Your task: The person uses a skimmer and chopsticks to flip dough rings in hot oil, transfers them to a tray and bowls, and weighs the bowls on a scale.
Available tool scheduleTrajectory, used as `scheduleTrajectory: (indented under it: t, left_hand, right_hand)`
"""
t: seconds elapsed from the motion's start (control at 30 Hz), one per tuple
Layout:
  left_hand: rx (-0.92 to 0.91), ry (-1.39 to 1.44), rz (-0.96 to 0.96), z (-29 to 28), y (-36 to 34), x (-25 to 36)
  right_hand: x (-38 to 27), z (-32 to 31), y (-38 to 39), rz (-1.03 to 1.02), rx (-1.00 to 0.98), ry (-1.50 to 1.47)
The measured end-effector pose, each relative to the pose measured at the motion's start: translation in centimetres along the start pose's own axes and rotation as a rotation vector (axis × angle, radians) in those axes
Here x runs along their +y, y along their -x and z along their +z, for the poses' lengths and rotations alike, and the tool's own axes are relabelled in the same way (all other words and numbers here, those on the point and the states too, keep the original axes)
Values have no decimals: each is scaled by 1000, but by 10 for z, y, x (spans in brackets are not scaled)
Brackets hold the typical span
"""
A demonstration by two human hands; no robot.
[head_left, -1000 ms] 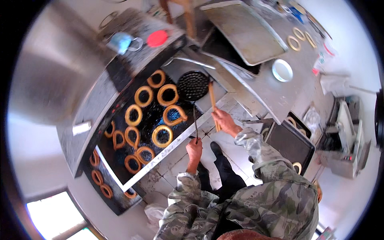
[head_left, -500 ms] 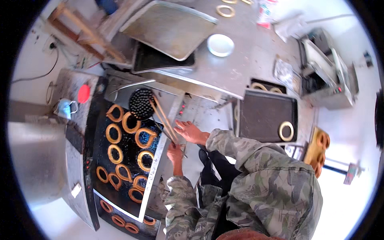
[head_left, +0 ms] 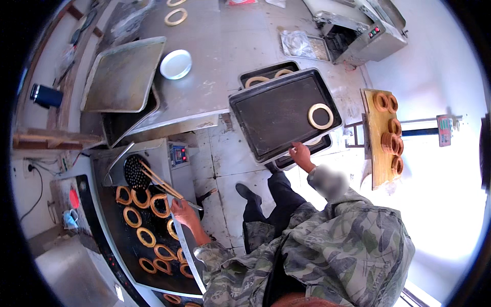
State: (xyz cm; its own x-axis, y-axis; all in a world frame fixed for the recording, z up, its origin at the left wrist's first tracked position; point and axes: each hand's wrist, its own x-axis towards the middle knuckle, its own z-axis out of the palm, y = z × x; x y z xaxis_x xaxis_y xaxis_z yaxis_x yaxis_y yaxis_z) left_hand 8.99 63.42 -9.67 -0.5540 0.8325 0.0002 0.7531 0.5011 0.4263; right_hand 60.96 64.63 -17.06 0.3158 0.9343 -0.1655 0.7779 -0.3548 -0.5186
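My left hand [head_left: 184,214] grips long wooden chopsticks [head_left: 163,182] and the handle of a black perforated strainer [head_left: 136,171] at the fryer's rim. Golden and browner dough rings [head_left: 132,217] float in dark oil [head_left: 128,256] below it; some are teardrop-shaped. My right hand [head_left: 300,155] has its fingers curled on the near rim of a dark rectangular tray [head_left: 271,117]. One pale raw ring [head_left: 320,106] lies on that tray, which rests above other trays with pale rings [head_left: 255,81], partly hidden.
A steel table [head_left: 204,97] bears metal trays [head_left: 123,74], a white bowl [head_left: 175,64] and rings. A machine [head_left: 358,43] stands at back right. A wooden board [head_left: 378,174] with browned rings is at right. My feet stand on tiles [head_left: 225,179] between fryer and trays.
The view has swung right toward the trays. My right hand has let go of the chopsticks and moved onto the tray rim; my left hand now holds chopsticks and strainer together.
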Motion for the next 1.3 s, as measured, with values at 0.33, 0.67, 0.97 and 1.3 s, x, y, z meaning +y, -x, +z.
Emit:
scheduleTrajectory:
  t: [0.33, 0.67, 0.97, 1.3]
  left_hand:
    - [-549, 358, 516, 233, 138, 342]
    - [-827, 14, 414, 415, 212, 522]
    - [-1040, 469, 21, 435, 216, 536]
    - [-1630, 1327, -310, 236, 192, 522]
  right_hand:
    - [176, -90, -136, 173, 202, -35]
    - [240, -100, -200, 416, 195, 25]
    - [272, -114, -216, 507, 130, -219]
    - [204, -102, -169, 478, -689, -1536]
